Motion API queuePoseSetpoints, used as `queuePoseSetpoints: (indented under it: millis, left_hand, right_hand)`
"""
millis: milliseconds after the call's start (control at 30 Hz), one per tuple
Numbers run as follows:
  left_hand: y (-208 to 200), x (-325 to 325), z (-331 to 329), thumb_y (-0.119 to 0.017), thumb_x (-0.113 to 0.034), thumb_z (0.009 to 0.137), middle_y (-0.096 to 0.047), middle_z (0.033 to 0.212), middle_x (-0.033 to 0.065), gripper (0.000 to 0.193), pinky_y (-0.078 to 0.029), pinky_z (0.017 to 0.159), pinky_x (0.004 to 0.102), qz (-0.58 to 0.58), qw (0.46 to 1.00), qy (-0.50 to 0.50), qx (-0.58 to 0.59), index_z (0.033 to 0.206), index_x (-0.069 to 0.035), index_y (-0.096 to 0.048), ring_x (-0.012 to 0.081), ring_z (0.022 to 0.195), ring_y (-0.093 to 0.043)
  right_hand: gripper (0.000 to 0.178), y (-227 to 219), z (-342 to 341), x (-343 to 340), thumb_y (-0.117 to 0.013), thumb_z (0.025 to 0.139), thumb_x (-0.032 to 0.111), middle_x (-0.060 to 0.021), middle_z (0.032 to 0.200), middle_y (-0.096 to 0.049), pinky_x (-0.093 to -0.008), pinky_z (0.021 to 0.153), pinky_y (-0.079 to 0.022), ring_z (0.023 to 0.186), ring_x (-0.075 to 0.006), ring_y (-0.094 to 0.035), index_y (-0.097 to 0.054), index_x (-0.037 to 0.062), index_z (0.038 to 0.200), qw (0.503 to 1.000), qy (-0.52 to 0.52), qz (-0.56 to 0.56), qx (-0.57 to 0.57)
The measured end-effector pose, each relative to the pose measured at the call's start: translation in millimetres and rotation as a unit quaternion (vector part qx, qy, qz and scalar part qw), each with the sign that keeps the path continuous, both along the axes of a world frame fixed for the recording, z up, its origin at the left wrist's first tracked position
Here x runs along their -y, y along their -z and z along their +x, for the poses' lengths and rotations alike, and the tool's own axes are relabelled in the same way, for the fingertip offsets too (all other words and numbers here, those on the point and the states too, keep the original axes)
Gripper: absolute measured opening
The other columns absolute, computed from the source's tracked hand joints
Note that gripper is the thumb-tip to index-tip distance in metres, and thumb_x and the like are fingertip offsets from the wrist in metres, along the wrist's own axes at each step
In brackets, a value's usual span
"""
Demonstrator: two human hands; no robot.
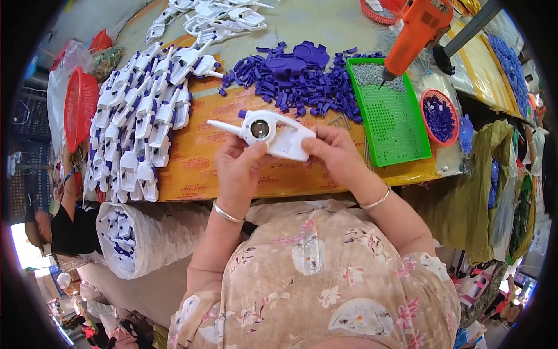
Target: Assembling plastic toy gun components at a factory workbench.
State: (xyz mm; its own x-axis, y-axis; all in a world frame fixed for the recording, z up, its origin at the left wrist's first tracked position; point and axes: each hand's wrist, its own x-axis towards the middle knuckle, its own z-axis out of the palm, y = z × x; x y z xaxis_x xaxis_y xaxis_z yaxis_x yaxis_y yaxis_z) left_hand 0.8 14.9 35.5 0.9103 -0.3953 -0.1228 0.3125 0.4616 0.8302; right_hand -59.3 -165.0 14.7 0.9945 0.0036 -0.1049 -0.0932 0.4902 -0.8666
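Between both hands I hold a white plastic toy part (290, 141) above the table's front edge. It has a long pointed tip to the left, a round dark-centred piece set in a ring, and a small purple piece at its upper left. My left hand (239, 166) grips its left end, thumb below the ring. My right hand (337, 152) pinches its right end, thumb on the front face. Just beyond lies a heap of loose purple plastic parts (285, 70). On the left, white parts with purple pieces (139, 110) are stacked in overlapping rows.
An orange power screwdriver (415, 32) hangs over a green tray (401, 136) with small screws. A red basket (440, 116) of purple bits stands beside it. More white parts (226, 17) lie at the back. A white sack (133, 244) sits below the table, and a red basket (80, 110) at left.
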Motion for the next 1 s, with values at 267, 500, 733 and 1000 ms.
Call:
queuePoseSetpoints:
  millis: [267,500,733,1000]
  left_hand:
    - [-7,-1,-5,-0.060,0.001,0.082,-0.061,0.104,0.0141,0.026,-0.058,0.077,0.0390,0.021,1.000,-0.007,-0.019,0.106,0.007,-0.054,0.0243,0.090,-0.064]
    - [1,-12,-3,-0.067,0.009,0.071,-0.065,0.095,0.0061,0.031,-0.051,0.079,0.0280,0.096,0.982,-0.017,0.163,0.102,0.004,-0.063,0.0138,0.086,-0.062]
    - [-14,-19,-17,-0.068,0.011,0.070,-0.058,0.102,0.0055,0.039,-0.051,0.080,0.0264,0.114,0.949,0.086,0.280,0.108,0.004,-0.060,0.0134,0.094,-0.058]
    - [-44,-17,-33,-0.068,0.008,0.071,-0.057,0.102,0.0074,0.035,-0.050,0.071,0.0234,0.226,0.868,0.129,0.422,0.105,0.003,-0.061,0.0120,0.085,-0.059]
  right_hand:
    - [0.018,1,4,-5,-0.060,0.089,0.021,-0.0013,0.072,-0.059,-0.0231,0.050,-0.049,0.058,-0.0074,-0.055,-0.062,0.0027,0.087,0.999,0.003,0.040,-0.027]
    - [0.035,8,-6,-3,-0.065,0.086,0.019,-0.0071,0.093,-0.058,-0.0238,0.063,-0.047,0.080,-0.0124,-0.056,-0.054,-0.0024,0.111,0.952,0.082,-0.266,0.125]
    - [0.043,-62,-13,1,-0.070,0.077,0.011,-0.0119,0.103,-0.055,-0.0320,0.077,-0.045,0.092,-0.0242,-0.054,-0.054,-0.0009,0.114,0.808,0.069,-0.475,0.342]
    - [0.030,-58,-26,4,-0.073,0.073,0.007,-0.0068,0.081,-0.055,-0.0308,0.070,-0.042,0.080,-0.0197,-0.053,-0.059,-0.0003,0.099,0.859,-0.010,-0.414,0.301]
